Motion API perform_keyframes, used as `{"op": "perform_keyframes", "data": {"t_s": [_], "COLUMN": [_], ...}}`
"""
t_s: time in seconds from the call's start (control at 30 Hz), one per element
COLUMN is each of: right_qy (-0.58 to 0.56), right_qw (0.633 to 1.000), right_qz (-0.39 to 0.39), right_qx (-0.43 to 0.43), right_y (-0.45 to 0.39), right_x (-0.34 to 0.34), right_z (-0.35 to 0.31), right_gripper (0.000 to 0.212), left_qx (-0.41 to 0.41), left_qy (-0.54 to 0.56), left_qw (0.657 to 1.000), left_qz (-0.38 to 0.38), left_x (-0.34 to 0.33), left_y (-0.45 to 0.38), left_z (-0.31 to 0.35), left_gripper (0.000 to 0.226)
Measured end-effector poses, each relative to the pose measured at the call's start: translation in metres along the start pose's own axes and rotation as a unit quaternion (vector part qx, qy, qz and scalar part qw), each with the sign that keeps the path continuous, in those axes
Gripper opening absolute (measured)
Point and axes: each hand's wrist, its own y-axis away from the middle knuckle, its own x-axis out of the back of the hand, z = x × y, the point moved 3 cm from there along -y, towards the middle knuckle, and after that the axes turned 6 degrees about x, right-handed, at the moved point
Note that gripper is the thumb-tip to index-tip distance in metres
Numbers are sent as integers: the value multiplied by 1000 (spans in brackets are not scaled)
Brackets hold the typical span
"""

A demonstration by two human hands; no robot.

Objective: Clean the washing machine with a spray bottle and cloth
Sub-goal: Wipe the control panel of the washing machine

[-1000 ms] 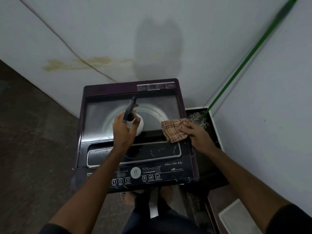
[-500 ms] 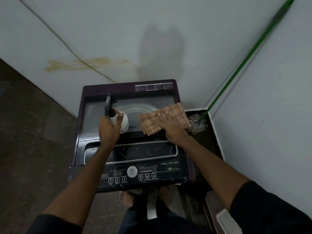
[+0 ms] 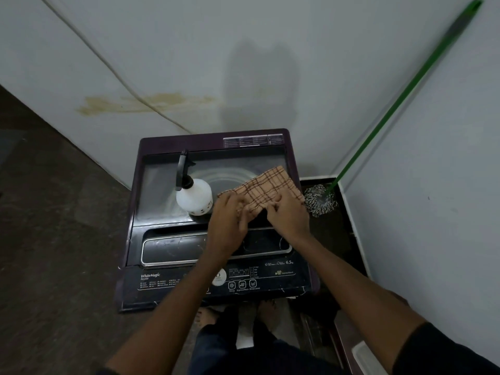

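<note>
A dark top-loading washing machine (image 3: pixel 162 247) stands in front of me with its glass lid closed. A white spray bottle (image 3: pixel 195 197) with a black trigger head stands upright on the lid, left of centre, with no hand on it. A tan checked cloth (image 3: pixel 266 186) lies on the right half of the lid. My left hand (image 3: pixel 230 215) pinches the cloth's near left edge. My right hand (image 3: pixel 288 212) pinches its near right edge. The two hands are close together above the lid's front rim.
A green-handled mop (image 3: pixel 322 200) leans into the wall corner, its head in a dark tray (image 3: pixel 351 239) right of the machine. A white cable (image 3: pixel 113 69) runs down the back wall. Bare floor (image 3: pixel 54 253) lies to the left. My feet stand under the control panel.
My left hand set the spray bottle down on the lid and moved right onto the cloth. The cloth shifted toward the lid's right side, and both hands now hold it.
</note>
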Motion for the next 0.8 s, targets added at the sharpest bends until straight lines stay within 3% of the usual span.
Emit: {"op": "perform_keyframes", "data": {"t_s": [0.07,0.17,0.27,0.4,0.5,0.6,0.67,0.73,0.8], "right_qy": [-39,-105,-141,-212,-311,-400,-428,-439,-430], "right_qw": [995,980,971,958,940,910,898,894,900], "right_qz": [12,47,85,126,131,105,96,91,62], "right_qx": [-87,-163,-172,-145,-58,-31,-25,-2,33], "right_y": [1,1,-1,1,-3,-13,-19,-23,-27], "right_x": [-5,-13,-20,-12,6,27,42,56,67], "right_z": [-7,-24,-36,-33,-31,-27,-25,-24,-24], "right_gripper": [32,46,44,40,38,40,42,43,48], "left_qx": [55,168,226,241,313,397,386,337,283], "left_qy": [-46,-88,-102,-82,54,293,389,425,441], "left_qw": [993,968,950,933,910,827,792,810,835], "left_qz": [-92,-166,-190,-254,-266,-270,-270,-223,-166], "left_x": [-9,-17,-19,-21,-21,-19,-17,-13,-6], "left_y": [-36,-80,-99,-102,-94,-81,-75,-73,-71], "left_z": [9,10,0,-7,-8,-1,6,11,14], "left_gripper": [43,62,44,33,30,21,18,19,48]}}
